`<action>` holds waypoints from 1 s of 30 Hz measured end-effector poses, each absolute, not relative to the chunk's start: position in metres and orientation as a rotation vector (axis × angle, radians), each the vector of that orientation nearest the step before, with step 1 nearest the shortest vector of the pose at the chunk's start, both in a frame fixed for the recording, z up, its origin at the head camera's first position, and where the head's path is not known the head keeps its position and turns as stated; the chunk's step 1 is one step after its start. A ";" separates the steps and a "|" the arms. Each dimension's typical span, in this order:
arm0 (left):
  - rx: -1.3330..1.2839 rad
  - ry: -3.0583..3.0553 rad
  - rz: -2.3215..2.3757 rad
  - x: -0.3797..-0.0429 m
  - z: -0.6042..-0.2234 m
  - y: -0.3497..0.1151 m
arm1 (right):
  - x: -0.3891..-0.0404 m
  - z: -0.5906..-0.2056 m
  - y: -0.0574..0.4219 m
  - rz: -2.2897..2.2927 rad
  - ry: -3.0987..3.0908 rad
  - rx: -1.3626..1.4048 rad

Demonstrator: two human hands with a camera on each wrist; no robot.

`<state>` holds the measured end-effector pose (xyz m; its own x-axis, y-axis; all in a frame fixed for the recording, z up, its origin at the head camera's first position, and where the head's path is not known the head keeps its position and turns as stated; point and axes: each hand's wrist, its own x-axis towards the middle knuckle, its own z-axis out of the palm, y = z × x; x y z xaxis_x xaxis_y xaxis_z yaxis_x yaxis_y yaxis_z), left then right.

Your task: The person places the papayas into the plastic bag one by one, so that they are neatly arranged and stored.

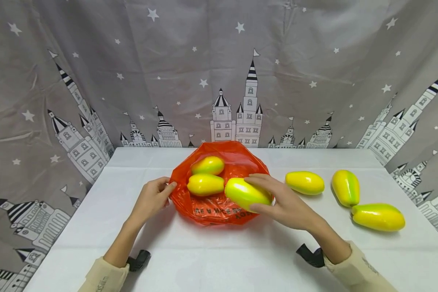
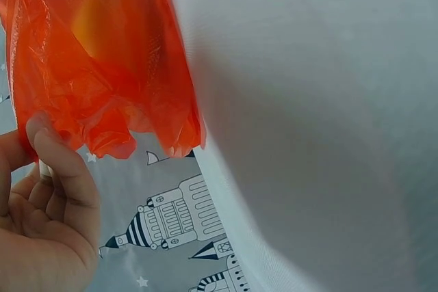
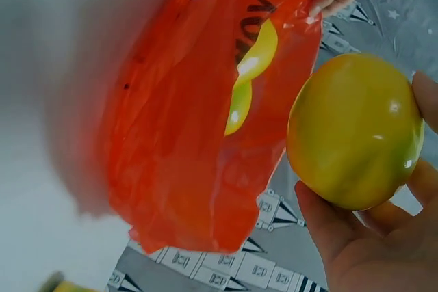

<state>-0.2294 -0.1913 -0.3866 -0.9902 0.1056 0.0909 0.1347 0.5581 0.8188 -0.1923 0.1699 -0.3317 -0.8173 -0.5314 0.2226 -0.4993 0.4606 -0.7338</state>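
Observation:
A red plastic bag lies on its base with its mouth spread wide, dark print showing on it. Two yellow-green papayas are inside, on its left. My left hand pinches the bag's left rim between thumb and fingers; in the left wrist view the red film hangs from that pinch. Over the right part of the mouth, my right hand grips another papaya by its sides. The right wrist view shows this papaya end-on, above the bag's rim.
Three more papayas lie on the white table to the right: one papaya nearest the bag, an upright-lying papaya, and a papaya closer to me. A grey castle-print curtain stands behind the table.

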 end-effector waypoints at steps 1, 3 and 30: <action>-0.215 -2.744 -1.446 -0.229 -0.387 -0.191 | -0.194 -0.332 0.167 -1.315 2.643 -0.936; -0.216 -2.743 -1.443 -0.229 -0.387 -0.192 | -0.196 -0.331 0.162 -1.324 2.624 -0.932; -0.203 -2.744 -1.431 -0.230 -0.386 -0.189 | -0.221 -0.349 0.115 -1.233 2.572 -0.988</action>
